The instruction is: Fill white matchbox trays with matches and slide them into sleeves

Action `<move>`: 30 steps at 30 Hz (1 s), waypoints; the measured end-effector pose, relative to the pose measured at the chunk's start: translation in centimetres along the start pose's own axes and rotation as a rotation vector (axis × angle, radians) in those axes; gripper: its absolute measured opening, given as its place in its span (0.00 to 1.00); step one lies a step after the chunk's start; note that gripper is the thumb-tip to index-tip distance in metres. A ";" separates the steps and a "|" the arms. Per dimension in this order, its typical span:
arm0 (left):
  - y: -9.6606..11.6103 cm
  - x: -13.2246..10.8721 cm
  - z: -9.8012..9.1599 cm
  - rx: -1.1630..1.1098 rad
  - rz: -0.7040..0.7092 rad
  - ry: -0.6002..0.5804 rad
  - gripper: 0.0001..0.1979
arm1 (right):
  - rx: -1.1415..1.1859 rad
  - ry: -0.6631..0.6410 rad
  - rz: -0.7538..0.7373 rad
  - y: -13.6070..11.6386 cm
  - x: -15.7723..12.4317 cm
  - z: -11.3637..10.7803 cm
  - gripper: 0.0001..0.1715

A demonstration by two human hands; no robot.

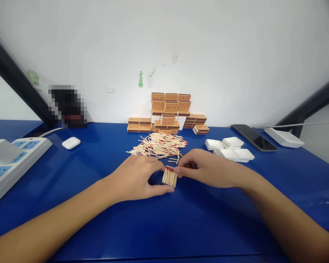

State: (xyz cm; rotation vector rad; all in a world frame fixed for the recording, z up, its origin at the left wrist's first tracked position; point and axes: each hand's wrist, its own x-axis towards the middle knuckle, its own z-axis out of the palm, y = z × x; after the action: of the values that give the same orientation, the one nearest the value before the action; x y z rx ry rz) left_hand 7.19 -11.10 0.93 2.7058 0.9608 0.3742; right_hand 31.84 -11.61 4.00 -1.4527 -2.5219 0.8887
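Observation:
A small white matchbox tray [169, 177] filled with red-headed matches lies in front of me on the blue table. My left hand [141, 179] grips it between the thumb at the near edge and the fingers at the far edge. My right hand [201, 168] is at the tray's right side, its thumb and fingertips pinched by the match heads; whether a match is between them is hidden. Just beyond, a loose heap of matches [160, 145] spreads over the table, and a few single matches [173, 160] lie between the heap and the tray.
Stacked matchboxes [171, 106] stand against the wall behind the heap. White matchbox trays [231, 148] sit at right, near a phone [253, 137] and a white device [283, 137]. At left are a power strip [19, 157] and a white earbud case [71, 143].

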 end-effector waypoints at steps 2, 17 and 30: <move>0.1 0.0 0.0 0.000 -0.004 0.011 0.24 | -0.025 0.050 0.027 0.5 0.0 -0.4 0.26; 0.1 -0.1 -0.1 -0.033 0.080 -0.055 0.20 | -0.261 0.155 0.163 2.9 0.2 -1.1 0.08; -0.4 0.1 0.3 0.039 -0.003 0.040 0.17 | -0.122 0.150 -0.184 0.7 -0.1 -0.6 0.13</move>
State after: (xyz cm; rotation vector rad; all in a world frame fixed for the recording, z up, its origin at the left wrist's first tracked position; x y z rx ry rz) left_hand 7.07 -10.75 0.56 2.7411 0.9932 0.4153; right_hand 32.68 -11.19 4.20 -1.2398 -2.5831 0.5848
